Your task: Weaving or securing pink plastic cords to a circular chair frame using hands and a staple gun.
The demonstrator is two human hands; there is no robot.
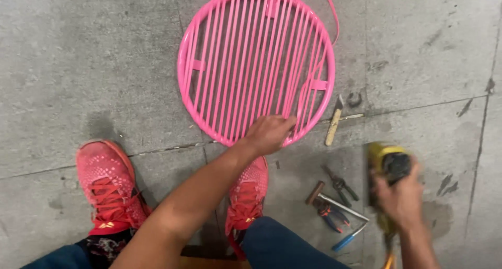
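Head view, looking down at a grey concrete floor (78,65).

A round pink grille of parallel metal bars inside a hoop frame (256,59) lay flat on the floor, just ahead of the person's red lace-up shoes (107,188). The left hand (269,133) rested on the near rim of the grille, fingers curled over the bars; its grip was clenched on the frame and appeared to be steadying it. The right hand (400,198) was closed around a yellow and black hand-held power tool (387,167), held off to the right, well apart from the grille. The tool was blurred, so its working end could not be made out.

Loose on the floor between grille and tool: a wooden-handled hammer (333,122) just beside the grille's right edge, dark pliers (340,185), a second hammer with a metal shaft (334,201) and a blue-handled tool (348,240).

Judgement on progress: the grille looked whole and evenly coated, with no visible cut, bare or ground patch. The power tool was in hand but not at the workpiece. Work on the grille therefore seemed hardly started, or paused between passes; which of the two could not be told.
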